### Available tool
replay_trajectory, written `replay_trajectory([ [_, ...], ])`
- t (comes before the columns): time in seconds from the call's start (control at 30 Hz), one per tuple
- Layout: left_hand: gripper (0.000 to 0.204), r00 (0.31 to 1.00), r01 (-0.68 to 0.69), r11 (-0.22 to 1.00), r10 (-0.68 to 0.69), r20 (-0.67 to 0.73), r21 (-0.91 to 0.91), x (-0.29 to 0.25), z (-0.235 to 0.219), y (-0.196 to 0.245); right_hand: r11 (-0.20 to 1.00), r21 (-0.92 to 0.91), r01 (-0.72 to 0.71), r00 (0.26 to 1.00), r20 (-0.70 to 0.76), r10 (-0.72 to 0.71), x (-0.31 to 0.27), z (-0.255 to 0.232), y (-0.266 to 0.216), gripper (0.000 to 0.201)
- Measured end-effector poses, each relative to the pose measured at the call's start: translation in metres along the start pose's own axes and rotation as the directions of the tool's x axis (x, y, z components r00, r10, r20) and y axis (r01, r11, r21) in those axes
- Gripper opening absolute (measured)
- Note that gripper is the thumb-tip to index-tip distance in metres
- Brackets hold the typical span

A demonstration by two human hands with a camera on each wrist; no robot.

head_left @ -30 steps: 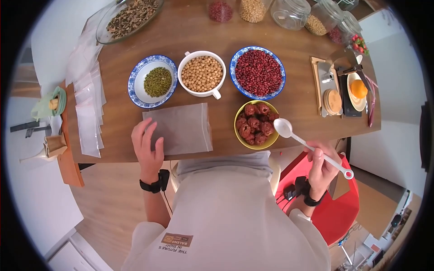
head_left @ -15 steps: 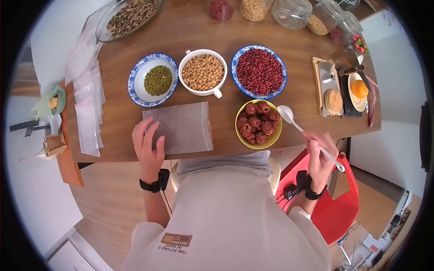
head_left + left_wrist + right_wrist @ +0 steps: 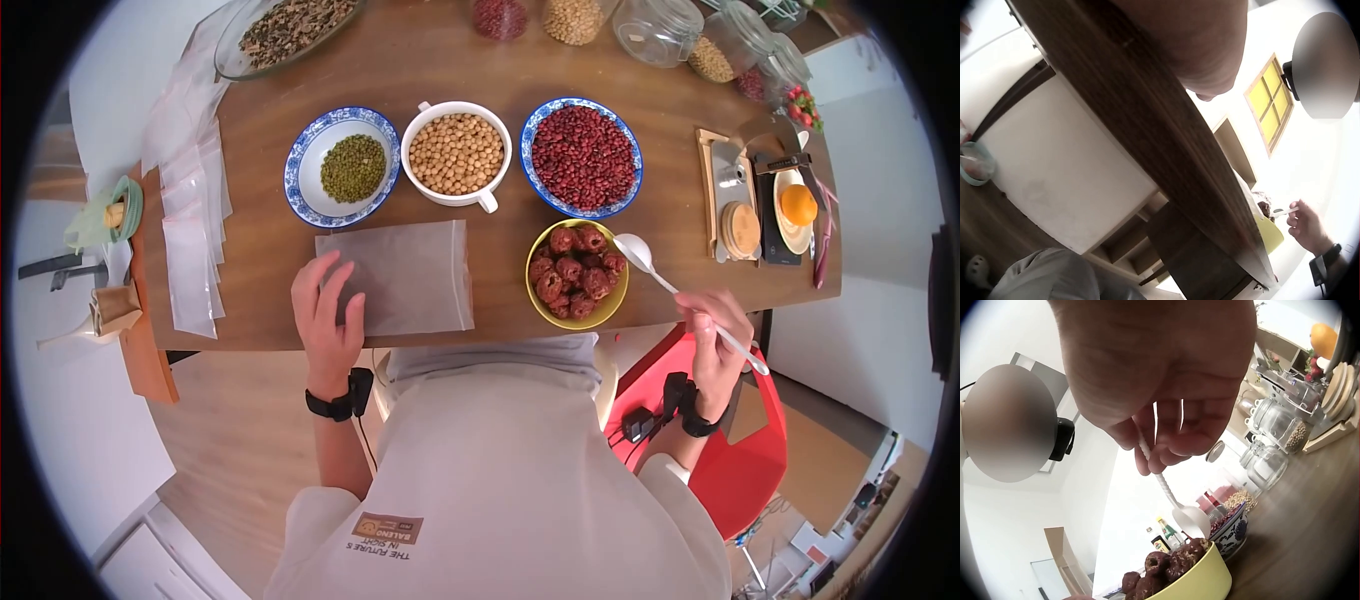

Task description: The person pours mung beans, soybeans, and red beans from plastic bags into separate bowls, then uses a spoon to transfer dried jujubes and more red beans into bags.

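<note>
My right hand (image 3: 716,340) pinches a white long-handled spoon (image 3: 655,270) by its handle. The spoon's bowl overlaps the right rim of a yellow bowl (image 3: 533,297) of dark red dried fruits (image 3: 588,282); in the right wrist view the spoon (image 3: 1190,520) hangs just over these fruits (image 3: 1159,565). My left hand (image 3: 328,325) lies with relaxed, spread fingers over the left edge of a clear zip bag (image 3: 410,280), which lies flat on the table. Behind stand a bowl of green beans (image 3: 352,168), a white two-handled bowl of chickpeas (image 3: 457,155) and a patterned bowl of red beans (image 3: 585,157).
More clear bags (image 3: 190,260) lie along the table's left side. A glass dish (image 3: 225,65) of dried pieces stands back left, glass jars (image 3: 655,30) back right. At the right are a wooden-lidded jar (image 3: 741,228) and an orange (image 3: 798,205) on a plate. A red chair (image 3: 740,470) stands below.
My right hand has drawn the spoon slightly away from me, from over the fruits to the yellow bowl's right rim, turning its handle. The left hand stays put. The head view has shifted slightly.
</note>
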State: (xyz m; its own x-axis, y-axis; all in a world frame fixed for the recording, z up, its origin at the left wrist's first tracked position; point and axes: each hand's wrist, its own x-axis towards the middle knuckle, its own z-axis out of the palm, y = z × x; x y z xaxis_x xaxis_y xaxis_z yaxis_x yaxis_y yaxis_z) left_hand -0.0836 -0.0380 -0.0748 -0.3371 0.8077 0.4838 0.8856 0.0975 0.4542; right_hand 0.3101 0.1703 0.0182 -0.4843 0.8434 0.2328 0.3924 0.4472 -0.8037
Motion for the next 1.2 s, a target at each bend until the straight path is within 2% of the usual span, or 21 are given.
replay_trajectory([
  [0.13, 0.033, 1.0, -0.006, 1.0, 0.006, 0.001, -0.006, 0.002, 0.0, -0.001, 0.997, 0.073, 0.025, 0.999, -0.034, -0.023, -0.002, -0.005, 0.004, 0.028],
  [0.2, 0.033, 1.0, -0.009, 1.0, 0.009, 0.002, -0.003, 0.002, 0.0, -0.001, 1.0, -0.005, 0.001, 0.999, -0.032, -0.001, 0.0, -0.004, 0.0, 0.03],
  [0.33, 0.027, 1.0, -0.009, 1.0, 0.009, 0.011, 0.009, 0.001, -0.001, 0.001, 0.999, -0.047, 0.019, 0.998, -0.056, -0.021, -0.001, -0.003, 0.001, 0.03],
  [0.43, 0.031, 1.0, -0.005, 1.0, 0.005, -0.009, -0.009, 0.0, 0.001, -0.001, 0.998, -0.06, 0.029, 0.997, -0.072, -0.033, -0.006, -0.008, 0.0, 0.029],
  [0.5, 0.031, 1.0, -0.006, 1.0, 0.006, -0.005, -0.007, 0.002, 0.001, 0.0, 0.999, -0.051, 0.013, 0.993, -0.12, -0.019, -0.011, -0.009, 0.001, 0.027],
  [0.63, 0.03, 1.0, -0.007, 1.0, 0.007, 0.003, -0.002, 0.002, 0.001, 0.001, 0.999, -0.035, -0.001, 0.993, -0.121, -0.003, -0.015, -0.003, -0.003, 0.024],
  [0.73, 0.03, 1.0, -0.013, 1.0, 0.013, 0.006, 0.015, 0.001, 0.001, 0.001, 0.997, -0.067, -0.035, 0.997, -0.065, 0.03, -0.016, 0.002, -0.007, 0.023],
  [0.93, 0.029, 1.0, -0.005, 1.0, 0.005, 0.02, 0.01, 0.001, 0.002, 0.0, 0.995, -0.023, -0.096, 0.989, -0.119, 0.093, -0.019, 0.004, -0.009, 0.022],
  [1.0, 0.029, 1.0, -0.005, 1.0, 0.005, 0.018, 0.007, 0.001, 0.002, 0.0, 0.999, -0.044, -0.018, 0.98, -0.199, 0.009, -0.023, 0.003, -0.006, 0.023],
  [1.03, 0.029, 1.0, -0.004, 1.0, 0.004, 0.014, 0.006, 0.0, 0.001, 0.0, 0.999, -0.042, -0.02, 0.98, -0.198, 0.011, -0.024, 0.004, -0.007, 0.023],
  [1.13, 0.028, 1.0, -0.007, 1.0, 0.007, 0.014, 0.02, 0.0, 0.002, 0.0, 0.999, -0.043, 0.021, 0.983, -0.181, -0.029, -0.024, 0.004, -0.013, 0.022],
  [1.2, 0.027, 1.0, -0.004, 1.0, 0.004, 0.015, 0.016, -0.001, 0.002, 0.0, 0.996, -0.066, 0.066, 0.993, -0.094, -0.072, -0.021, 0.01, -0.02, 0.02],
])
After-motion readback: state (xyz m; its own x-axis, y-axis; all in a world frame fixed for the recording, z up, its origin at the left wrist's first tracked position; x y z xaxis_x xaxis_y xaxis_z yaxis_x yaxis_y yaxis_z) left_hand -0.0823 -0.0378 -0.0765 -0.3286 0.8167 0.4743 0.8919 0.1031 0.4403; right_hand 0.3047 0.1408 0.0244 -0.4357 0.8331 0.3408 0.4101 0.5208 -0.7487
